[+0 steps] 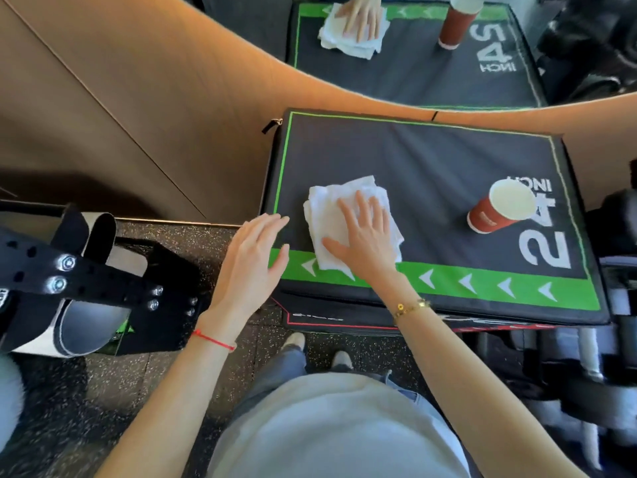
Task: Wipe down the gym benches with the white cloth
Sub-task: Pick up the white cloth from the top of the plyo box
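A black padded bench top [448,160] with a green border and a white "24 INCH" print lies in front of me. On its near left part sits a folded white cloth [331,215]. My right hand [365,236] presses flat on the cloth with fingers spread. My left hand [251,263] hovers open beside the bench's left edge, its fingertips at the green corner, holding nothing.
A red paper cup [496,212] stands on the right part of the bench. A mirror [413,46] above reflects the bench, cloth and cup. A wooden wall panel [120,115] is at left; black strapped equipment [86,281] sits on the speckled floor. Dumbbells [586,357] lie at right.
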Demonstrator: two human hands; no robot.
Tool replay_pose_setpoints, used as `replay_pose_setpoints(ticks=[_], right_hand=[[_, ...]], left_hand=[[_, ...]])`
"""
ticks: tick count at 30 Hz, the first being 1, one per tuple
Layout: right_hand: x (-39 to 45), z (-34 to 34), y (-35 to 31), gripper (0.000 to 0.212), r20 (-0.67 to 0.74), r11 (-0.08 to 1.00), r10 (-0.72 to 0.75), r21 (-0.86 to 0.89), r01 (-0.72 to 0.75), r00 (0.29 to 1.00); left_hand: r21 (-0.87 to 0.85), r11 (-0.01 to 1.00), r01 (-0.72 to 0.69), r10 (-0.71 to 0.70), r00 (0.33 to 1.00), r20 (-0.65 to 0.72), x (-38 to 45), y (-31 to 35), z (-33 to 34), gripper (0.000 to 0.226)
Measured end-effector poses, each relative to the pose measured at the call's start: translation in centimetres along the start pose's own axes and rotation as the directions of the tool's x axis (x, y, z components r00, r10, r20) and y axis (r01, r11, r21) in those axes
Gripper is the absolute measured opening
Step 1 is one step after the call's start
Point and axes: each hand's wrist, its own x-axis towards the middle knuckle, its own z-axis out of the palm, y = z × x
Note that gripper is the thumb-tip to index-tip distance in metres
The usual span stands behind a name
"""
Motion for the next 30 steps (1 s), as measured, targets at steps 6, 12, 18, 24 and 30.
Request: replay_pose_setpoints(ticks=[6, 12, 18, 24, 30], right_hand=[[-1.3, 0.5, -1.8, 0.044, -0.186, 0.993, 0.056, 0.113, -0.035, 0.981], [-3.7, -0.6, -3.8, 0.046, -0.185, 0.963, 0.165, 0.240, -0.118, 0.969], [-11.7, -1.1, -5.7, 0.042, -0.356, 0.903, 0.374, 0.349, -0.249, 0.856], [-21.6, 0.3, -8.5, 0.042, -0.430, 0.815, 0.567, 0.419, -0.401, 0.702], [-32.4, 3.2, -12.1, 0.043, -0.457, 0.688, 0.726, 0.473, -0.550, 0.514]], left_hand=[[0.009, 0.994, -0.112, 0.111, 0.989, 0.099, 2.3, -2.4, -1.3, 0.044], [-0.037, 0.953, -0.301, 0.302, 0.937, 0.177, 4.1, -3.5, -2.1, 0.045], [-0.113, 0.862, -0.495, 0.507, 0.827, 0.244, 3.8, -2.7, -2.2, 0.044], [-0.193, 0.743, -0.641, 0.668, 0.692, 0.274, 0.3, -0.7, -1.6, 0.044], [-0.283, 0.609, -0.741, 0.789, 0.529, 0.314, -6.8, 1.3, -0.9, 0.042]])
